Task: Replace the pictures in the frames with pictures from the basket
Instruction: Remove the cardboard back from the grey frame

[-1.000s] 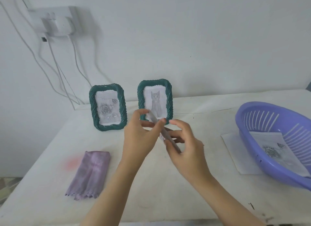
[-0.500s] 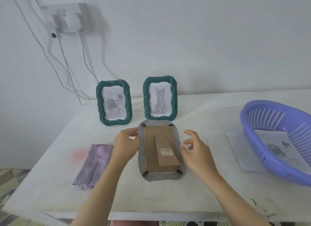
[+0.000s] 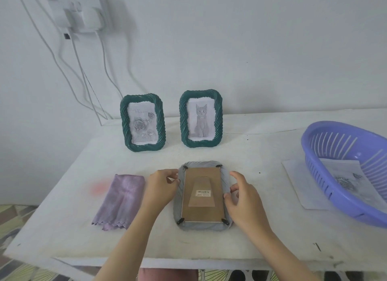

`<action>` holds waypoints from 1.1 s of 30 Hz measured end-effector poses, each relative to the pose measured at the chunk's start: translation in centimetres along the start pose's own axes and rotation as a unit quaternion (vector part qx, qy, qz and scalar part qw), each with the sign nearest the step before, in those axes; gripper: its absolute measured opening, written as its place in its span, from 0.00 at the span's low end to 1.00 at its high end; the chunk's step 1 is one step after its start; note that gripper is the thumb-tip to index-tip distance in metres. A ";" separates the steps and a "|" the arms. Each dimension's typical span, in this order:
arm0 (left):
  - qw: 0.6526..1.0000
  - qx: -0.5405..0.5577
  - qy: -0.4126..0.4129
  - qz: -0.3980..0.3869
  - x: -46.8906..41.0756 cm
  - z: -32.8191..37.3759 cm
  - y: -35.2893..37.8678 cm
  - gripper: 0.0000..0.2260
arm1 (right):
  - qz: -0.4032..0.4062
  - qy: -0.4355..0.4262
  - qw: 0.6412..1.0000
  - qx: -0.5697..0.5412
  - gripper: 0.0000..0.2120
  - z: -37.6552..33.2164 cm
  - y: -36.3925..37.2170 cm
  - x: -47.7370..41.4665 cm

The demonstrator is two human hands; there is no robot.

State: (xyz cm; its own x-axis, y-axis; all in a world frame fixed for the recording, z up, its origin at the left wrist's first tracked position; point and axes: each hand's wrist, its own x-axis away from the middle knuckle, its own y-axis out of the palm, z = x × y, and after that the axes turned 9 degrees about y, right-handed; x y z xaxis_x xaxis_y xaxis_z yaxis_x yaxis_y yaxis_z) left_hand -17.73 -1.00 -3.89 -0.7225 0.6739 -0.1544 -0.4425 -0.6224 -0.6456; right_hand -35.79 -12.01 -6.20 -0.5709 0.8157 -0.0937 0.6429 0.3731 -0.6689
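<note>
A grey picture frame (image 3: 202, 195) lies face down on the white table (image 3: 261, 236). Its brown backing board, folded stand and black corner clips face up. My left hand (image 3: 162, 186) rests at its left edge, fingertips touching the rim. My right hand (image 3: 245, 199) is at its right edge, with curled fingers against the rim and the thumb apart. Behind it stand two green frames, one with a rose picture (image 3: 143, 122) and one with a cat picture (image 3: 201, 118). A purple basket (image 3: 320, 176) at the right holds a rose picture (image 3: 345, 180).
A folded lilac cloth (image 3: 121, 201) lies left of my left hand. A white sheet (image 3: 297, 182) sticks out from under the basket. A wall socket (image 3: 81, 10) with plugs and hanging cables is at the upper left. The table's front edge runs just below the face-down frame.
One second ago both hands held the frame edge-on in the air. It now lies face down on the table, and my right hand has closed in on its right edge.
</note>
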 end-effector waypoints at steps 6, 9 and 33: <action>0.997 -0.032 0.067 -0.004 0.5 -0.6 0.1 0.14 | 0.024 -0.014 1.000 -0.002 0.24 -0.3 -0.2 -0.2; 0.990 0.002 0.128 -0.064 1.2 -0.7 -0.4 0.34 | 0.006 -0.032 0.999 -0.017 0.26 -0.8 -0.3 -0.9; 0.920 -0.245 0.169 -0.256 -0.3 -0.7 -1.1 0.61 | -0.160 -0.028 0.969 0.187 0.61 -0.9 -0.8 -4.5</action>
State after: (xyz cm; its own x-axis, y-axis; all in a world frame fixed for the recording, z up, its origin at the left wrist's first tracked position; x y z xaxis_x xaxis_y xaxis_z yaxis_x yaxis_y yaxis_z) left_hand -16.65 -0.24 -3.69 -0.2428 0.9656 0.0928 -0.3266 0.0088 -0.9451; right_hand -33.24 -15.57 -4.60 -0.7439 0.6558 0.1288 0.2056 0.4079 -0.8896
